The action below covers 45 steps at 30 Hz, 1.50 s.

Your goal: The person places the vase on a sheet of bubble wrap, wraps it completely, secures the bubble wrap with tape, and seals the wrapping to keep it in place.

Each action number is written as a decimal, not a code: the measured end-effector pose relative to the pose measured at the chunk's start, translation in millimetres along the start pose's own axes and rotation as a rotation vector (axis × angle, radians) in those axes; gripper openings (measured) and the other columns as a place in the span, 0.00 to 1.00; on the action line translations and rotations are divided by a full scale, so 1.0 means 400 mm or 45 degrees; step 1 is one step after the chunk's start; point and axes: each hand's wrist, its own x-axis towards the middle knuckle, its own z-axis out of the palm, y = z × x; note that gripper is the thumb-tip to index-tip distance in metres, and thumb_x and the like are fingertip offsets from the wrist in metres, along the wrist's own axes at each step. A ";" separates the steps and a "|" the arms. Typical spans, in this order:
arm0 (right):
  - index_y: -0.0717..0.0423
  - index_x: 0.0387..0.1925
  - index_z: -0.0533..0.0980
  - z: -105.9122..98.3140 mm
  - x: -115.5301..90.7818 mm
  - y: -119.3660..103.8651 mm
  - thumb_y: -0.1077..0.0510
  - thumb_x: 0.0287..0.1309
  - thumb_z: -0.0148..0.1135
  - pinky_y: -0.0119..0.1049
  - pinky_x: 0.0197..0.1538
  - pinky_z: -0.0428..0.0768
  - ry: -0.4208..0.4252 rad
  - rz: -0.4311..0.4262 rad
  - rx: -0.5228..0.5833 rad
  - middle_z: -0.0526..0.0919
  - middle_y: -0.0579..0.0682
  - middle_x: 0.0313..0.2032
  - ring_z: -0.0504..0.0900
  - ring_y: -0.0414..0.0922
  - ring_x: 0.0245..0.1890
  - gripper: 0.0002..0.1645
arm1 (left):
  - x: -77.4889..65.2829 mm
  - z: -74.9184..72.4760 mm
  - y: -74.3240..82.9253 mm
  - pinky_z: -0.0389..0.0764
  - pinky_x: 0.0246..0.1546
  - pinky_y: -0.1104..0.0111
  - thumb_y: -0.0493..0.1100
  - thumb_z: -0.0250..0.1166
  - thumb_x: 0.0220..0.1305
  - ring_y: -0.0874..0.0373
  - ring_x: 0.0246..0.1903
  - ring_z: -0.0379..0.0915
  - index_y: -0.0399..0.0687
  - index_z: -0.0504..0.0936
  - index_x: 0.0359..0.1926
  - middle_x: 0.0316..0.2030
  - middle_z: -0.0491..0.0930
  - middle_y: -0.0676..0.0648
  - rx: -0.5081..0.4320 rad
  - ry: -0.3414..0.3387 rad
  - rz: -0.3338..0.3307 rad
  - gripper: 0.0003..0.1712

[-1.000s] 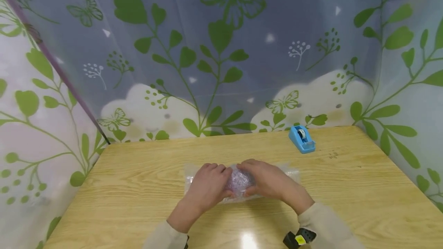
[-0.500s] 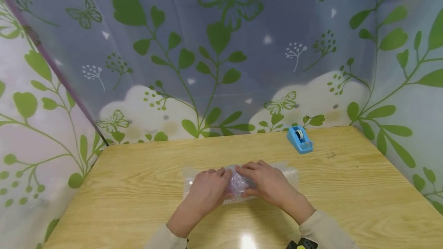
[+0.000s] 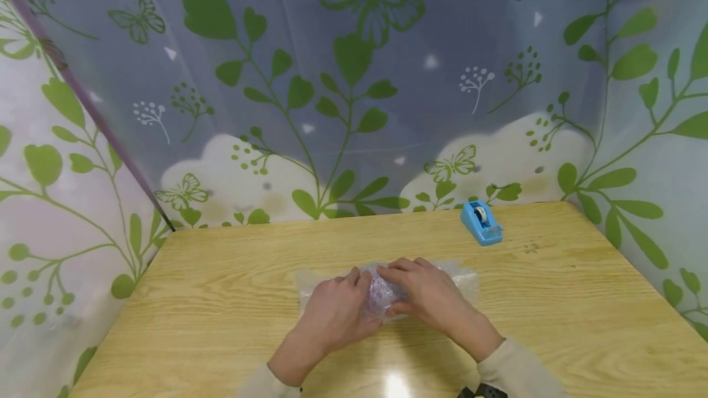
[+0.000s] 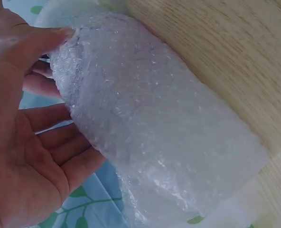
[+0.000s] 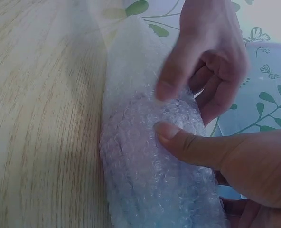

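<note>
On the worktop (image 3: 221, 287), the bubble-wrap bundle (image 3: 381, 295) lies between left hand (image 3: 336, 307) and right hand (image 3: 427, 290); the tape dispenser (image 3: 480, 226) stands at its two o'clock.

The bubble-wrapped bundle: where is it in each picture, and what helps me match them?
Head: the bubble-wrapped bundle lies below centre, partly covered by the left hand and right hand.
Left wrist: middle, slanting from upper left to lower right.
Right wrist: about the centre, reaching the bottom edge.
Shared landmark: the wood-grain table, in all three views.
</note>
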 end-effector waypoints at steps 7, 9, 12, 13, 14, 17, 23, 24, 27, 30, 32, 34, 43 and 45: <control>0.50 0.58 0.76 0.000 -0.001 -0.005 0.48 0.39 0.76 0.47 0.49 0.78 0.012 0.000 0.007 0.79 0.49 0.52 0.78 0.49 0.44 0.40 | 0.001 0.003 -0.003 0.80 0.23 0.69 0.64 0.70 0.50 0.54 0.28 0.79 0.41 0.80 0.42 0.34 0.81 0.45 -0.045 0.024 -0.055 0.31; 0.50 0.58 0.76 0.000 -0.002 -0.005 0.48 0.40 0.76 0.46 0.48 0.79 0.010 0.001 0.001 0.79 0.48 0.52 0.78 0.48 0.44 0.40 | 0.001 0.004 -0.005 0.80 0.25 0.68 0.64 0.70 0.50 0.54 0.30 0.78 0.42 0.80 0.41 0.34 0.80 0.45 -0.078 0.005 -0.075 0.31; 0.49 0.58 0.76 0.001 -0.003 -0.006 0.48 0.40 0.76 0.43 0.43 0.81 0.004 0.010 -0.005 0.78 0.48 0.52 0.78 0.48 0.44 0.39 | 0.001 0.010 -0.008 0.82 0.29 0.66 0.65 0.70 0.48 0.51 0.37 0.77 0.43 0.79 0.42 0.39 0.79 0.43 -0.150 -0.006 -0.112 0.33; 0.50 0.58 0.76 0.001 -0.003 -0.006 0.48 0.40 0.76 0.43 0.42 0.81 0.004 0.008 -0.001 0.79 0.48 0.51 0.78 0.49 0.44 0.39 | 0.000 0.013 -0.010 0.82 0.29 0.65 0.65 0.71 0.47 0.49 0.39 0.76 0.43 0.79 0.42 0.42 0.78 0.42 -0.176 -0.004 -0.125 0.33; 0.50 0.58 0.76 0.001 -0.003 -0.006 0.48 0.40 0.76 0.43 0.41 0.81 -0.001 0.008 0.004 0.79 0.48 0.51 0.78 0.49 0.44 0.39 | -0.001 0.016 -0.012 0.83 0.30 0.63 0.65 0.71 0.46 0.47 0.43 0.75 0.44 0.78 0.42 0.45 0.77 0.40 -0.204 -0.001 -0.138 0.32; 0.52 0.59 0.76 -0.001 -0.002 -0.009 0.49 0.41 0.75 0.45 0.42 0.80 -0.014 0.009 0.022 0.79 0.50 0.51 0.77 0.50 0.44 0.39 | -0.003 0.023 -0.015 0.83 0.30 0.60 0.63 0.73 0.46 0.44 0.45 0.75 0.45 0.76 0.40 0.48 0.77 0.39 -0.272 0.007 -0.147 0.32; 0.52 0.58 0.76 0.000 -0.003 -0.011 0.49 0.41 0.75 0.44 0.41 0.80 -0.004 -0.001 0.023 0.79 0.50 0.51 0.77 0.50 0.44 0.39 | 0.005 0.021 -0.020 0.74 0.21 0.72 0.60 0.74 0.47 0.57 0.25 0.74 0.44 0.70 0.36 0.27 0.75 0.50 -0.296 -0.014 -0.083 0.31; 0.52 0.58 0.76 0.001 -0.003 -0.011 0.49 0.41 0.76 0.44 0.41 0.80 -0.001 -0.003 0.022 0.79 0.50 0.51 0.77 0.50 0.44 0.39 | 0.008 0.020 -0.021 0.74 0.21 0.73 0.61 0.74 0.46 0.58 0.25 0.73 0.44 0.69 0.36 0.27 0.75 0.50 -0.285 -0.025 -0.081 0.31; 0.52 0.58 0.76 0.000 -0.004 -0.010 0.49 0.40 0.76 0.44 0.41 0.80 0.010 -0.006 0.015 0.79 0.49 0.51 0.77 0.49 0.43 0.38 | 0.019 0.013 -0.021 0.79 0.28 0.69 0.62 0.73 0.46 0.54 0.31 0.76 0.40 0.72 0.43 0.33 0.78 0.46 -0.264 -0.080 -0.087 0.36; 0.52 0.57 0.77 -0.002 -0.005 -0.009 0.49 0.40 0.76 0.43 0.42 0.80 0.023 -0.008 0.012 0.79 0.49 0.50 0.77 0.49 0.43 0.38 | 0.027 0.008 -0.020 0.81 0.38 0.65 0.63 0.72 0.47 0.49 0.40 0.76 0.34 0.72 0.53 0.42 0.78 0.41 -0.238 -0.156 -0.103 0.44; 0.52 0.57 0.76 -0.002 -0.005 -0.008 0.49 0.40 0.76 0.44 0.42 0.80 0.021 -0.009 0.015 0.79 0.49 0.51 0.77 0.49 0.43 0.38 | 0.029 0.006 -0.019 0.81 0.39 0.64 0.64 0.71 0.49 0.48 0.43 0.75 0.33 0.73 0.56 0.45 0.77 0.40 -0.212 -0.188 -0.104 0.46; 0.52 0.58 0.76 -0.001 -0.005 -0.007 0.50 0.40 0.76 0.44 0.42 0.80 0.013 -0.009 0.026 0.79 0.49 0.51 0.77 0.49 0.43 0.39 | 0.030 0.006 -0.018 0.81 0.36 0.66 0.65 0.70 0.49 0.49 0.41 0.74 0.35 0.75 0.54 0.43 0.76 0.41 -0.195 -0.200 -0.103 0.43; 0.52 0.58 0.76 0.003 -0.007 -0.005 0.50 0.39 0.77 0.44 0.43 0.79 0.015 0.005 0.041 0.79 0.49 0.50 0.77 0.49 0.44 0.39 | 0.023 0.014 -0.023 0.82 0.40 0.58 0.67 0.68 0.50 0.42 0.50 0.74 0.40 0.75 0.54 0.55 0.74 0.35 -0.230 -0.199 -0.113 0.41; 0.51 0.58 0.76 0.004 -0.008 -0.005 0.49 0.39 0.77 0.44 0.44 0.79 0.015 0.015 0.050 0.79 0.49 0.51 0.77 0.49 0.44 0.39 | 0.021 0.017 -0.024 0.82 0.40 0.58 0.67 0.68 0.50 0.44 0.48 0.76 0.40 0.73 0.53 0.53 0.76 0.36 -0.230 -0.204 -0.098 0.41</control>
